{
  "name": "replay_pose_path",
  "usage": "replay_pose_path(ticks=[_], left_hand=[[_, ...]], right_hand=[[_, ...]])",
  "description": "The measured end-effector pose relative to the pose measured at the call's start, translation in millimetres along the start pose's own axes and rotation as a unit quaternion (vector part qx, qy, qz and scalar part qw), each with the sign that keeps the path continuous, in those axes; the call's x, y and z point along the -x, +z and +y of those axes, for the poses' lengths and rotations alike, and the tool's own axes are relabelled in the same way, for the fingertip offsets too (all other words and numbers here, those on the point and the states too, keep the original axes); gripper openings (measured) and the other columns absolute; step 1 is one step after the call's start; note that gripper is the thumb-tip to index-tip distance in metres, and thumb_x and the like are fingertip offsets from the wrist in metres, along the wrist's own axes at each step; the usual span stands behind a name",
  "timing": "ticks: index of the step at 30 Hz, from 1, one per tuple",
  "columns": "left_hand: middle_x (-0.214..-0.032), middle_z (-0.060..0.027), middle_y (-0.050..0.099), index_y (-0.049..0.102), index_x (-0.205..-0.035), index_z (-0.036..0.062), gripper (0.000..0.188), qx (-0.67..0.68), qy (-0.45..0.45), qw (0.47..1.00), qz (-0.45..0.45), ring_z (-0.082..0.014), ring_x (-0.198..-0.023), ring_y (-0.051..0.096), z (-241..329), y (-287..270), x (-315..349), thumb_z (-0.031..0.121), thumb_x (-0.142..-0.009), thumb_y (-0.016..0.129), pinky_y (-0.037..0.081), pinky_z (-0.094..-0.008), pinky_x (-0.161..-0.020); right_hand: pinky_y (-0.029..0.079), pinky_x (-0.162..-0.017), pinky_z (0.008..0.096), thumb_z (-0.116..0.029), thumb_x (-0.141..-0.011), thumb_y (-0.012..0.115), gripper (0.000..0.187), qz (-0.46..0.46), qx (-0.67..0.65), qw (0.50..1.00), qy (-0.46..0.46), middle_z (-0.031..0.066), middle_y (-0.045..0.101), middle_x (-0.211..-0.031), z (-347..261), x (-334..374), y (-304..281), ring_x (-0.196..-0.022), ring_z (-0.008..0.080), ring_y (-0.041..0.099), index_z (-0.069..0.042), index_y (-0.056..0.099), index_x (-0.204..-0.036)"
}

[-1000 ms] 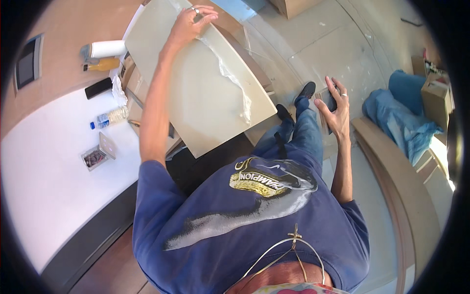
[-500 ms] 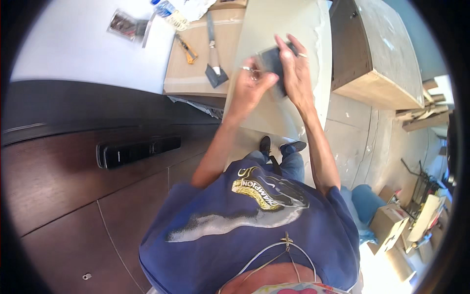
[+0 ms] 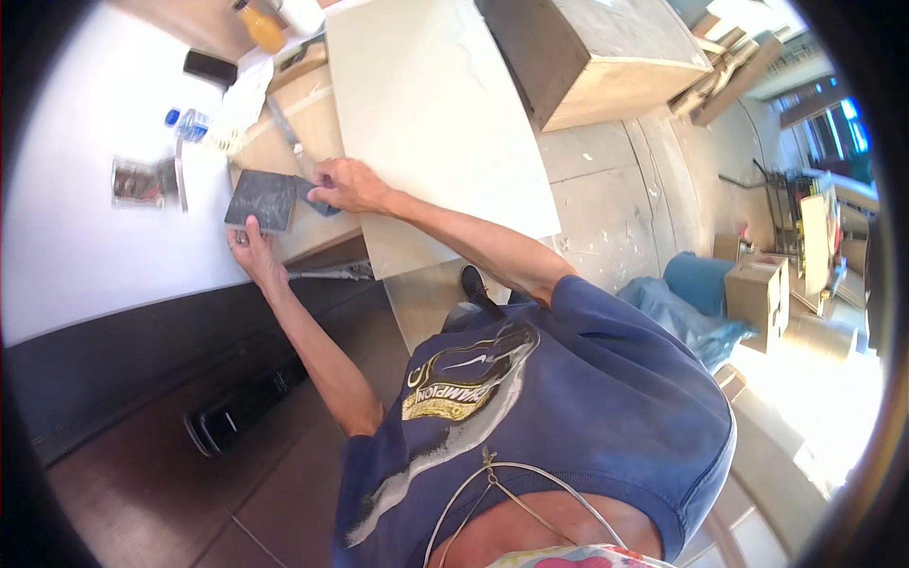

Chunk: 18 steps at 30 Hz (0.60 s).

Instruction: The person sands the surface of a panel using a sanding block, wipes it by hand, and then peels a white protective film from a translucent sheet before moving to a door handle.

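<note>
Dark grey and dusty with pale smears, a flat, square pad (image 3: 254,197) spans the seam between the smooth white table (image 3: 85,251) and a tan wood board (image 3: 327,235). From my remote seat I see a scraper (image 3: 299,150) on the board, just right of the pad, its dark, flat blade spreading beyond a slim handle. A broad cream panel (image 3: 436,114), smooth with faint streaks, slants up to the right.

I find the pad in the left hand (image 3: 252,251), at its near edge: the thumb presses flat on the upper face, the fingers tuck below. Whether the pad touches the table, I cannot tell. The right hand (image 3: 352,186) is half curled at the scraper's blade, thumb and fingertips close together; I cannot tell whether they grip it.

I see the left forearm reaching up and leftward, palm mostly hidden, while the right forearm crosses the panel's lower part, knuckles up.
</note>
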State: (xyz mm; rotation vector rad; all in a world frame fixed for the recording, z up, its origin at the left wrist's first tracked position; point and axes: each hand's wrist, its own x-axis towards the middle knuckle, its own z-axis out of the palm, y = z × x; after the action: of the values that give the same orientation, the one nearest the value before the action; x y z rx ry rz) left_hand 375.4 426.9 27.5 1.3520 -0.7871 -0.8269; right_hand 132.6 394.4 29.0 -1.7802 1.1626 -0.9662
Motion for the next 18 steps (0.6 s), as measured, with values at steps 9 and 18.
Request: replay_pose_path(ticks=[9, 18], left_hand=[[-0.128, -0.016, 0.06, 0.048, -0.141, -0.0056, 0.049, -0.193, 0.204, 0.958, 0.065, -0.024, -0.115, 0.059, 40.4, 79.7, 46.9, 0.019, -0.102, 0.065, 0.048, -0.0377, -0.098], [-0.112, -0.0084, 0.07, 0.061, -0.123, -0.0045, 0.028, -0.025, 0.065, 0.944, -0.324, -0.0123, -0.103, 0.063, 75.7, 196.2, 164.0, 0.011, -0.101, 0.067, 0.05, -0.0292, -0.093]], right_hand=[[0.05, -0.076, 0.0308, -0.029, -0.099, 0.074, 0.023, 0.003, -0.422, 0.906, 0.029, -0.0003, 0.065, -0.093, -8.0, 26.2, -52.1, -0.089, 0.0107, 0.06, -0.008, 0.066, -0.101], [0.056, -0.08, 0.0331, -0.024, -0.09, 0.082, 0.037, 0.277, -0.294, 0.915, 0.017, 0.0134, 0.068, -0.114, -22.2, 115.5, -131.5, -0.093, 0.0182, 0.069, 0.0, 0.065, -0.113]])
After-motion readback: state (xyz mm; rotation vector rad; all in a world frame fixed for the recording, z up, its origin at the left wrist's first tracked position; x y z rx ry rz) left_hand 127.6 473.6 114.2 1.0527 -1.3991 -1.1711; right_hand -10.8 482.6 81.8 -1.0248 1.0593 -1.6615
